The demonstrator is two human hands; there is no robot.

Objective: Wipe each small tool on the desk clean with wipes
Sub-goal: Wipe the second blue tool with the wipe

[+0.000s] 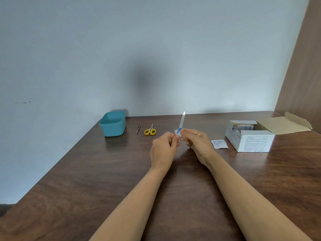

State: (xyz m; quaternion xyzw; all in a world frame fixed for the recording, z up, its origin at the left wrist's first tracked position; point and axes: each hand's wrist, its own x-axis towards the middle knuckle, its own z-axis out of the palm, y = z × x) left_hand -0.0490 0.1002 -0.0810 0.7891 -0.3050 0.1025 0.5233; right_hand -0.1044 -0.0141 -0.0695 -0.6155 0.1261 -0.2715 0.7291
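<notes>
Nail file (182, 120), centre of frame, held above a dark wood-grain worktop (86, 180): a slim, pointed metal blade rising from a blue handle. The left grip (163, 148) pinches the file's lower end, which is hidden behind the curled fingers. The right grip (196, 141) pinches a small white wipe (177, 132) against the blue handle; only a crumpled corner of the wipe shows.

Left of centre, two further tools lie on the worktop, side by side but apart: thin metal tweezers (138, 128) and small scissors (150, 130) with yellow plastic loops and closed blades. Further left, at the far edge, stands a teal plastic tub (112, 123), rectangular with rounded corners; what it holds cannot be made out.

At right, an open white cardboard box (250, 139), lid flap folded back, holds printed sachets; its label print is too small to read. One flat printed sachet (219, 144) lies just left of the box. A brown panel (302, 66) is cut off by the right edge.
</notes>
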